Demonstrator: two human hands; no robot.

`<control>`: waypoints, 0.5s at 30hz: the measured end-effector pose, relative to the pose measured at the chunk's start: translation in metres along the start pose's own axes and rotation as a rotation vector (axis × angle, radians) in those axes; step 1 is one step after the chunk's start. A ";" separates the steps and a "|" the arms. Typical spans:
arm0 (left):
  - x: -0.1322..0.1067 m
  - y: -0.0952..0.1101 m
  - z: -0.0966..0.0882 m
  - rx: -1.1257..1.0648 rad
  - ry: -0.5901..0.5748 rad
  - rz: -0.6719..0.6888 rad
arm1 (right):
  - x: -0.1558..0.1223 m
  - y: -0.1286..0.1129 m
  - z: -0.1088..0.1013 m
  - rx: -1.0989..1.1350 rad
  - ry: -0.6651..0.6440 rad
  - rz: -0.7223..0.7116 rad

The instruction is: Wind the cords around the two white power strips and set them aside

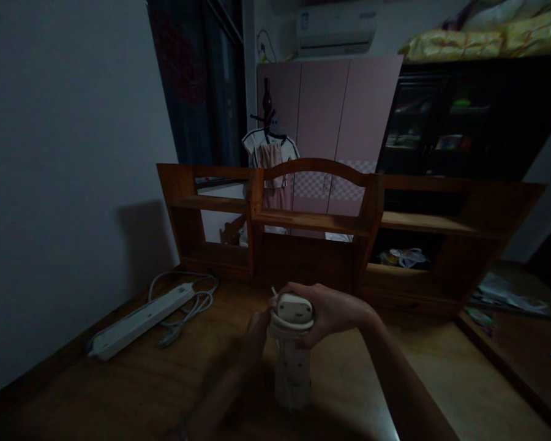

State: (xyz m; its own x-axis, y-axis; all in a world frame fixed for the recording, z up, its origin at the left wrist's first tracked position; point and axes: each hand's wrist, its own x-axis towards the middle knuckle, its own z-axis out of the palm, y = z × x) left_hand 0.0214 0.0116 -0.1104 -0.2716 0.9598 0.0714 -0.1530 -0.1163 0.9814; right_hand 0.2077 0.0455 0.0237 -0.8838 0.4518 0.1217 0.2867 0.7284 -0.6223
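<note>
- Evidently, the work in hand is winding or tucking a cord (287,326) about the upper end of a white power strip (292,364) (a judgement, since the light is dim and the fingers hide part of it).
- That power strip stands upright on the desk (351,380), well in from the right edge and well out from the back edge, where the wooden shelf (310,219) stands.
- The right hand (326,306) is clamped around the top of the strip, fingers over the far side and thumb toward the near side.
- The left hand (258,327) is against the strip's left side, near the cord; whether its fingers are closed on the cord or on the strip, I cannot tell.
- A second power strip (143,321) lies along the desk's left edge, by the wall (73,184), with its loose cable (205,297) looped toward the back left corner.
- From here, the next move seems to call for a firm right-hand hold and a snug left-hand pull; slack turns could slip off the end.
</note>
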 end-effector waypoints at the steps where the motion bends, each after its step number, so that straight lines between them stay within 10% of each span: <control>1: 0.002 0.003 0.002 0.006 -0.048 -0.019 | 0.001 0.004 -0.001 0.018 0.015 -0.004; 15: 0.010 0.000 0.003 0.042 0.202 0.226 | 0.009 0.041 0.002 0.169 0.181 0.057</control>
State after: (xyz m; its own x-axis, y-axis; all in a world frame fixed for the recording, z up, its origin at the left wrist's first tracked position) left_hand 0.0216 0.0219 -0.1094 -0.4788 0.8399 0.2557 -0.0294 -0.3064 0.9514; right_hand 0.2106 0.0785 -0.0020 -0.7830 0.5858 0.2092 0.2551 0.6091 -0.7510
